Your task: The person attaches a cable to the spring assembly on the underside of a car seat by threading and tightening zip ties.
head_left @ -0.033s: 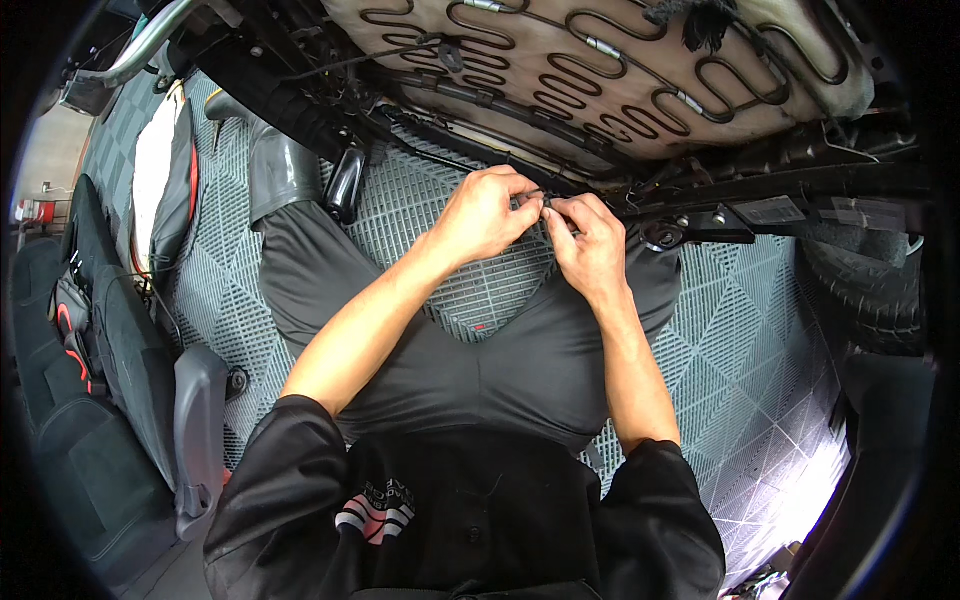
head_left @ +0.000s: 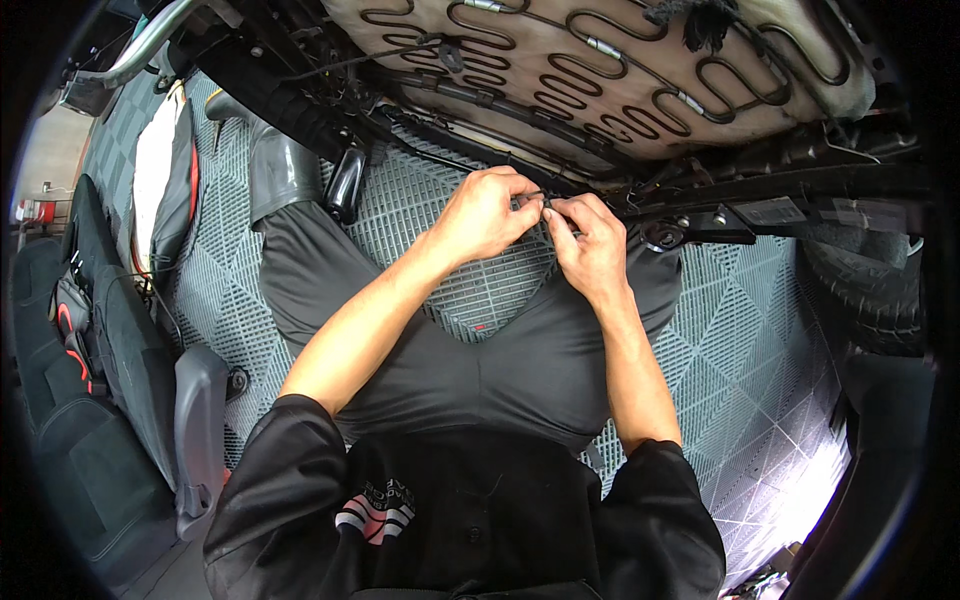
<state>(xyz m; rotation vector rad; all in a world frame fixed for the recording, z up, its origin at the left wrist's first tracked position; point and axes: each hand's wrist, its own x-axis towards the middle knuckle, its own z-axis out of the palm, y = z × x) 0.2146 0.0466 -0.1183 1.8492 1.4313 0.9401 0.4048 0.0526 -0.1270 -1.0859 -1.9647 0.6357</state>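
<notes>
My left hand (head_left: 488,215) and my right hand (head_left: 590,242) meet fingertip to fingertip at the lower edge of a tilted car seat frame (head_left: 560,190). Each hand is closed in a pinch. Between them runs a thin dark strand (head_left: 544,200), like wire or cord; its ends and exact kind are hidden by the fingers. Over the hands leans the seat's underside, a pale pad (head_left: 500,70) crossed by dark zigzag springs (head_left: 590,110). Thin loose wires (head_left: 640,190) show right of my fingers.
My legs (head_left: 480,375) are spread on the grey grid floor tiles (head_left: 725,320). Dark seats (head_left: 95,440) with a grey side trim (head_left: 200,430) stand at left. A black cylinder (head_left: 346,185) is beside my left shin. At right are a metal bracket (head_left: 700,225) and a tyre (head_left: 870,300).
</notes>
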